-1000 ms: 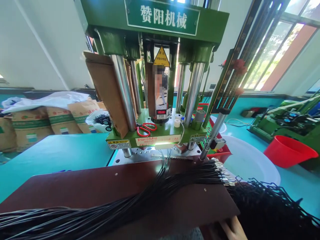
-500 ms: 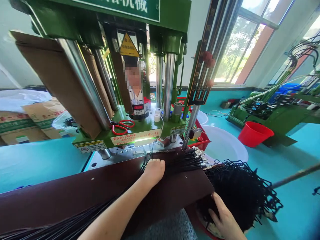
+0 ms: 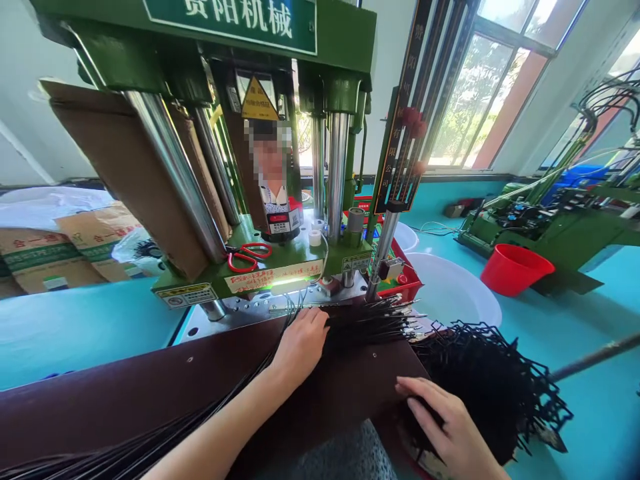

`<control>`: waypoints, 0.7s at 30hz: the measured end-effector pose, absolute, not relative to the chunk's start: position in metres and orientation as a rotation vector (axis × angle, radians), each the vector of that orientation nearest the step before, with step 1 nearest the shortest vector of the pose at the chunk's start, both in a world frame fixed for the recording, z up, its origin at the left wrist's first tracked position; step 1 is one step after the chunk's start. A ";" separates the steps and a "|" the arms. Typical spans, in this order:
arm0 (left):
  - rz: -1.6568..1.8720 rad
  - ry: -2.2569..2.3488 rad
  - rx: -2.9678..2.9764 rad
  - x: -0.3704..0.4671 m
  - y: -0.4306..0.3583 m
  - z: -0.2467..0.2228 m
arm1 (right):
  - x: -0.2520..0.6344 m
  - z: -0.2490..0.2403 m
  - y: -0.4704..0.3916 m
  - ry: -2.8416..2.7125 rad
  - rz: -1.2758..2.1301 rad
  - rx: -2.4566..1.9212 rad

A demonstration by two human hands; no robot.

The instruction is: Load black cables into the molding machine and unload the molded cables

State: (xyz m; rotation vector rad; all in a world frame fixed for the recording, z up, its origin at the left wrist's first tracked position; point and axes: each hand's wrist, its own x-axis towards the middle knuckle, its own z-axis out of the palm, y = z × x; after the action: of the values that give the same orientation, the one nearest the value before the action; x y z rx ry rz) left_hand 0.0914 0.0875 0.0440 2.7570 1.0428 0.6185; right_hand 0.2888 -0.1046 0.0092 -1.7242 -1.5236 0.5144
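Fingers of the left hand (image 3: 300,343) lie flat and together on the black wire bundle (image 3: 370,323) on the brown table (image 3: 150,387), just short of the green press (image 3: 280,267). Right hand (image 3: 443,423), fingers spread, rests on the tangled wire pile (image 3: 490,387); snagged strands could drag the bundle askew.

A tall green press (image 3: 260,133) with shiny steel columns (image 3: 173,180) fills the middle of the room, a yellow warning triangle (image 3: 259,103) on its front and a green sign (image 3: 235,20) across the top. Red-handled scissors (image 3: 249,255) lie on its green base, beside small white rolls (image 3: 315,237). A sheet of brown cardboard (image 3: 125,173) leans against the left columns. Behind, on the left, paper sacks (image 3: 65,250) are stacked under white plastic. To the right sit a white basin (image 3: 450,293) and a red bucket (image 3: 515,269) on the teal surface, with another green machine (image 3: 545,223) by the windows (image 3: 480,93).
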 end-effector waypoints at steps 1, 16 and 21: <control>0.682 1.027 2.632 0.090 0.088 0.047 | 0.281 0.015 -0.096 -1.478 0.599 -1.633; 0.580 0.672 1.649 0.074 0.107 0.069 | 0.228 0.037 0.025 -0.728 1.388 -0.415; 0.429 0.489 1.457 0.073 0.110 0.064 | 0.227 0.022 0.035 -0.618 1.485 -0.329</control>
State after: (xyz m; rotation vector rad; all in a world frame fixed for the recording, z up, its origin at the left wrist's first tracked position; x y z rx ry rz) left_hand 0.0728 0.1100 0.0640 1.4567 0.4895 0.4293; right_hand 0.2272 0.0351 0.0217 -0.3287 -0.6175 1.4851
